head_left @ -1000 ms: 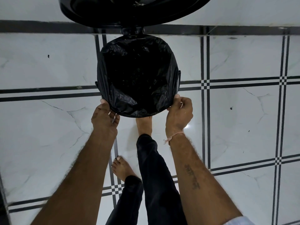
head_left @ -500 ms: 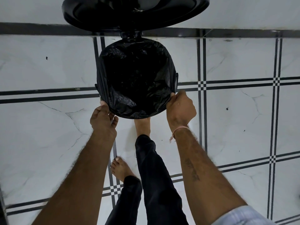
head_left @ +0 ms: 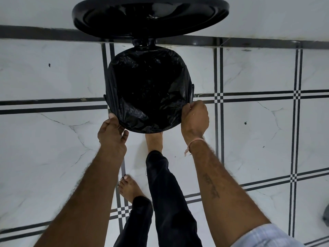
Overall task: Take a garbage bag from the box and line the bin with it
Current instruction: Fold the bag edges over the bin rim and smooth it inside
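With the lid [head_left: 149,14] up, the garbage bag [head_left: 147,86] sits inside the bin [head_left: 192,91], edge folded over the rim. Right hand [head_left: 195,118] clenched on bag edge at near-right rim; left hand [head_left: 112,132] grasps bag at near-left rim.

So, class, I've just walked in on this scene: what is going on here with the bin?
A person is lining a black pedal bin with a black garbage bag. The bag already sits inside, its edge folded over the rim. The left hand presses the bag at the near left of the rim, and the right hand grips the bag's edge at the near right. The lid stands open; the right foot reaches under the bin's front, probably on a pedal that is hidden.
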Action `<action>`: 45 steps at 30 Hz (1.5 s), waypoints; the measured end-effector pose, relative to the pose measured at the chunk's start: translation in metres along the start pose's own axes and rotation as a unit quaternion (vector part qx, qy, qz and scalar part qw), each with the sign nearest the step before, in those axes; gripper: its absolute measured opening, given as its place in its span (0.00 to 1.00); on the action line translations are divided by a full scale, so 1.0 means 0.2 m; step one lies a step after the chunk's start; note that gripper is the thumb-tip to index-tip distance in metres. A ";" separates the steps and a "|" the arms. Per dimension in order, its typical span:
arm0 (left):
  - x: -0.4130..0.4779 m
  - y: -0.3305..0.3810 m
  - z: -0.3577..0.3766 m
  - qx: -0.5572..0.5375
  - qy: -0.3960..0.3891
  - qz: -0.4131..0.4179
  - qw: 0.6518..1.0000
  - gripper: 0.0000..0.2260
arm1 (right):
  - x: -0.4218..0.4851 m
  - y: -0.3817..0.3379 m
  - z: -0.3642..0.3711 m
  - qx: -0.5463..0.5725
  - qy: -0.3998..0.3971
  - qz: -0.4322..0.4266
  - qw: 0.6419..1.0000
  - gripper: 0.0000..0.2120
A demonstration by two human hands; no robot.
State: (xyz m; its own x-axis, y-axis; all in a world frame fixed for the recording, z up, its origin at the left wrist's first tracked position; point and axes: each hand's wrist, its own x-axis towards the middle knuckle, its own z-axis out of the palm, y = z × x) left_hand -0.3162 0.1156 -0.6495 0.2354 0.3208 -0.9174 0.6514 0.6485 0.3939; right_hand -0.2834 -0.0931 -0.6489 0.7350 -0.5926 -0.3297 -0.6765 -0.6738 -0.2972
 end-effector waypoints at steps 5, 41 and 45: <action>0.02 0.00 0.00 -0.019 -0.011 -0.025 0.999 0.11 | 0.03 0.10 -0.02 0.163 -0.041 -0.010 0.986 0.10; 0.18 -0.09 0.01 -0.095 -0.054 -0.137 0.985 0.10 | -0.07 0.20 0.18 0.651 -0.225 0.395 0.608 0.09; 0.13 -0.06 0.04 -0.154 -0.069 -0.078 0.983 0.10 | -0.09 0.15 0.18 0.684 -0.196 0.370 0.597 0.16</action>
State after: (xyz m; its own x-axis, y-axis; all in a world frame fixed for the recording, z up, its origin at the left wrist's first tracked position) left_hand -0.3121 0.1116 -0.6789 0.2595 0.1187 -0.9584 0.4437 0.8668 0.2275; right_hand -0.3188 -0.0880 -0.6842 0.3248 -0.1756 -0.9293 -0.4112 0.8587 -0.3059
